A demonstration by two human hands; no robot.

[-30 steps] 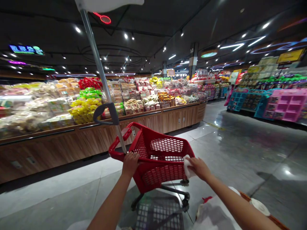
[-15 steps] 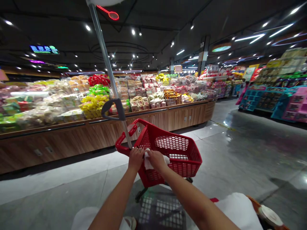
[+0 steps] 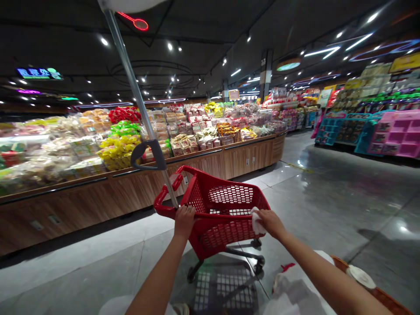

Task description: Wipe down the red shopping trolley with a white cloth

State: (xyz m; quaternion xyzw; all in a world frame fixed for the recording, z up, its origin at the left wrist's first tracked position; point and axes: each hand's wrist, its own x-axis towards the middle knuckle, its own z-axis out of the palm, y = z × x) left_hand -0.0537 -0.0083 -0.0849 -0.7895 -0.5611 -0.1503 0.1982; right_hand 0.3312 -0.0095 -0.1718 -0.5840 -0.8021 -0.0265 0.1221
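Observation:
A red shopping cart (image 3: 229, 183) with mesh sides stands before me, its handle end to the left. My left hand (image 3: 184, 221) is closed over the near rim close to the handle. Farther right along the same rim, my right hand (image 3: 271, 222) grips a white cloth (image 3: 257, 220) and presses it against the cart's near right corner. Part of the cloth hangs down outside the basket. A metal pole (image 3: 131, 74) with a grey loop handle (image 3: 149, 155) rises at the cart's handle end.
A long wooden display counter (image 3: 210, 164) heaped with packaged food runs behind the cart. Blue and pink racks (image 3: 393, 133) stand at right. Near my right arm are a white bag (image 3: 295, 284) and a white round lid-like thing (image 3: 361, 276). Grey tiled floor (image 3: 315, 205) lies around.
My right hand has slid the white cloth rightward along the near rim, away from my left hand, which stays in place. The view has turned slightly right.

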